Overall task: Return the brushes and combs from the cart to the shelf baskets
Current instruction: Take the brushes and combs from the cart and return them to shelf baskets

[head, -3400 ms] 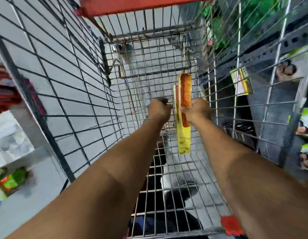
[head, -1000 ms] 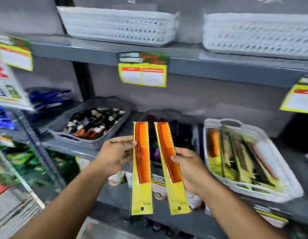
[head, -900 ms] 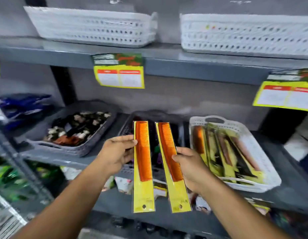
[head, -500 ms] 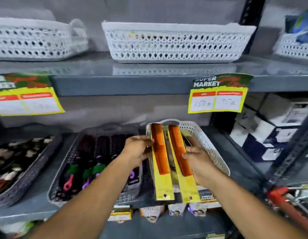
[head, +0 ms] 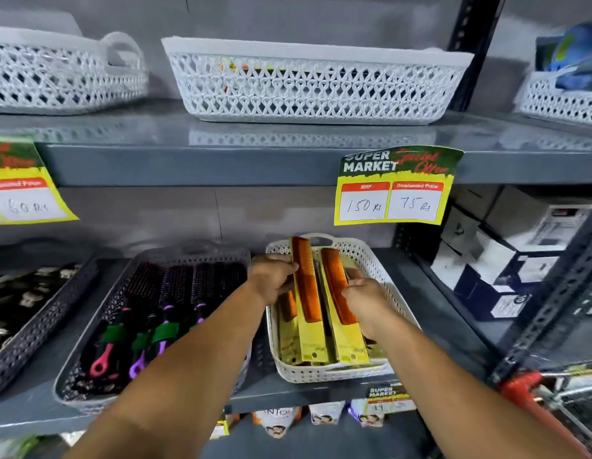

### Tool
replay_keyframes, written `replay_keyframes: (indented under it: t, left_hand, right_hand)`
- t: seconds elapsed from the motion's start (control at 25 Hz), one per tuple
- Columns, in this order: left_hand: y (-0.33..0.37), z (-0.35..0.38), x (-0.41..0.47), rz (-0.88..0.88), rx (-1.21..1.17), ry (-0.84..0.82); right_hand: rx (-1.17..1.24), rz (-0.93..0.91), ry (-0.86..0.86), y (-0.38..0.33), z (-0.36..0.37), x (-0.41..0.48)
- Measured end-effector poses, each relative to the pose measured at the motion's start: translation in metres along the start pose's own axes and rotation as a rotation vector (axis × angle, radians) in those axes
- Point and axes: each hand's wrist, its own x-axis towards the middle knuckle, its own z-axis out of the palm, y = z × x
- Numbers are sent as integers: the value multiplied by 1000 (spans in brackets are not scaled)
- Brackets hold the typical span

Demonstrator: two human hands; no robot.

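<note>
Orange combs were clamped in the left hand and right hand over the white basket. Slippery packets might be dropped past its front rim.

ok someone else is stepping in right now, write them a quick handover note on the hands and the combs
Left hand: holds one packaged orange comb by its edge, over the white basket.
Right hand: holds the second packaged comb beside the first, also over that basket.
The white basket on the lower shelf already has similar yellow comb packs in it. The dark basket to its left holds hairbrushes.
Done: both combs brought to the right basket.
Left: lower and release both combs. The cart shows only at the lower right edge; what remains in it cannot be seen.
</note>
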Motion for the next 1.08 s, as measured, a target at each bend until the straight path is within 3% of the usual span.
replay_keyframes:
  t: [0.4, 0.56, 0.72, 1.0, 1.08]
  left_hand:
    - [-14, 1, 7, 62, 223, 122]
    - [-19, 1, 8, 152, 597, 207]
    - [-19, 7, 1, 220, 962, 183]
    - [-11, 13, -22, 257, 1160, 16]
    - [-3, 11, -39, 412, 1288, 6]
  right_hand:
    - [-156, -89, 32, 1, 2, 7]
    - [-426, -157, 38, 9, 10, -3]
    - [-544, -182, 27, 15, 14, -7]
    - [-598, -286, 9, 7, 4, -21]
    - [-607, -427, 67, 3, -3, -33]
